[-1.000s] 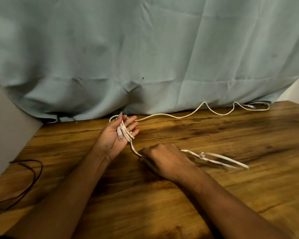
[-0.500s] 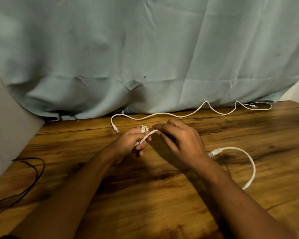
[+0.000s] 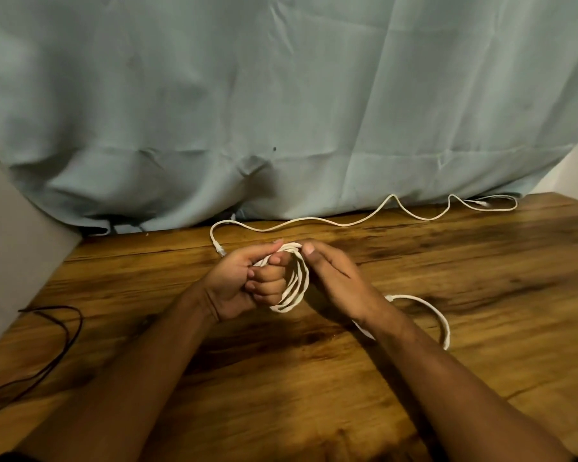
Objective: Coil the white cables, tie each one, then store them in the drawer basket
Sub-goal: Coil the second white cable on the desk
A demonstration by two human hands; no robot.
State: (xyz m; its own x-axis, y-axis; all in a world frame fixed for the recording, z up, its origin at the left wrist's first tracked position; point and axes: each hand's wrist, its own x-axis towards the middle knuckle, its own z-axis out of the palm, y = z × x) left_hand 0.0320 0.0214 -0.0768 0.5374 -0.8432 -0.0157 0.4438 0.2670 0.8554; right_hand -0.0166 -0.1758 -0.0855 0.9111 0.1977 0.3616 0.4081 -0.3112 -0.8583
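L hand (image 3: pixel 244 283) fingers curled thru coil (image 3: pixel 297 281), gripping it over table (image 3: pixel 481 278) centre; R hand (image 3: pixel 336 278) pinches coil top. Tail (image 3: pixel 438 316) partly hidden under R wrist. 2nd cable (image 3: pixel 347 223) along table's back edge.

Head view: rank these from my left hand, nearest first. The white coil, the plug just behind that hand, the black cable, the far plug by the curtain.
1. White coil: gripped in the left hand.
2. Near plug: on the table, just behind the hand.
3. Black cable: far left of the table.
4. Far plug: back right, by the curtain.
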